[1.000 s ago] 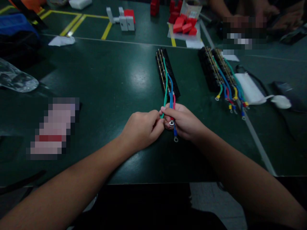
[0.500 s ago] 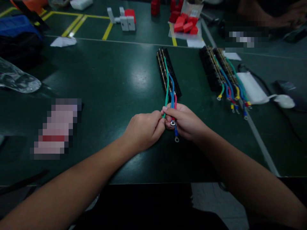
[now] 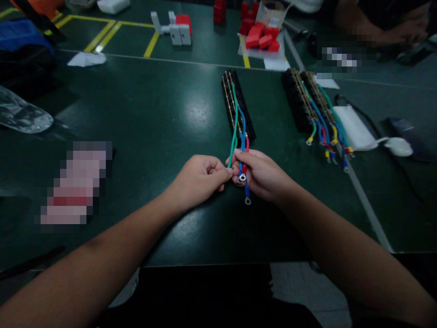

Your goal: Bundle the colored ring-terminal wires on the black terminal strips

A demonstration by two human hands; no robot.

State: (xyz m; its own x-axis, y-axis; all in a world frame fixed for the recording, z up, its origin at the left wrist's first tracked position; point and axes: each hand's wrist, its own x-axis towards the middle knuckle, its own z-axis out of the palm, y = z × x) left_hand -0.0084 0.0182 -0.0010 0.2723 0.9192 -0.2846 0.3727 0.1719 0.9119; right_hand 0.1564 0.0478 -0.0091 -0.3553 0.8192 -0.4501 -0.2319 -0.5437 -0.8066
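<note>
A black terminal strip (image 3: 241, 98) lies lengthwise on the dark green table (image 3: 146, 127), with green, blue and red wires running from it toward me. My right hand (image 3: 264, 175) is closed around the blue and red wires (image 3: 243, 157) near their ring-terminal ends, and one blue ring lug (image 3: 247, 199) hangs below my fingers. Beside it, my left hand (image 3: 198, 180) pinches the end of the green wire (image 3: 234, 136). The two hands touch just in front of the strip's near end.
Two more wired terminal strips (image 3: 309, 100) lie to the right beside a white face mask (image 3: 358, 130). Red blocks (image 3: 261, 38) and grey-white parts (image 3: 175, 27) sit at the back. A clear plastic bag (image 3: 20, 116) lies at the left. Another person's arm (image 3: 372, 23) is at the far right.
My left hand has slid a little left and away from the right hand, drawing the green wire's end apart from the blue and red ones. The right hand stays put.
</note>
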